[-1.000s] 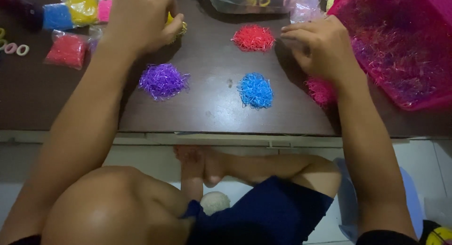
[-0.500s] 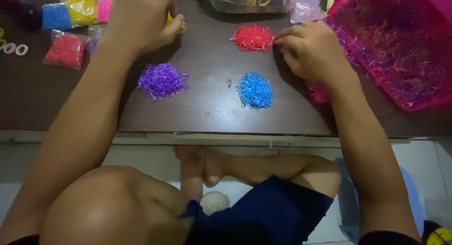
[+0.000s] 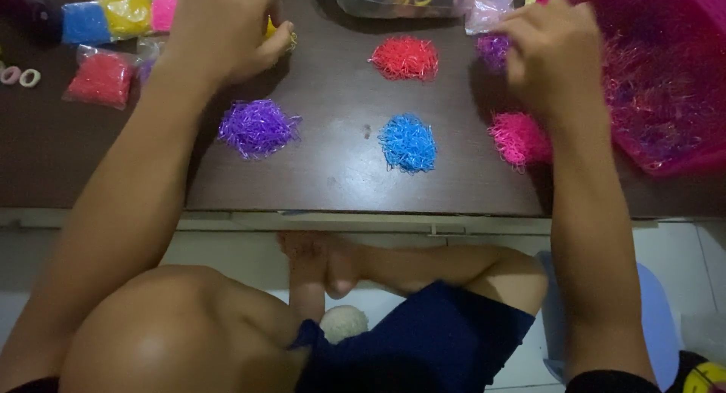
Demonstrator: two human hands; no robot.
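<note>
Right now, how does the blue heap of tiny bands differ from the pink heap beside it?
The blue heap lies in the open near the middle of the dark table, with no hand close to it; the pink heap sits just below the right hand and is partly in its shadow. The blue heap is fully in view, while the arm hides the pink heap's right edge. Both are loose, tangled piles of thin bands, close in size.

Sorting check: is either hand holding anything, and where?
Cannot tell for sure: left hand covers something yellow; right hand hovers by the small purple pile.
</note>
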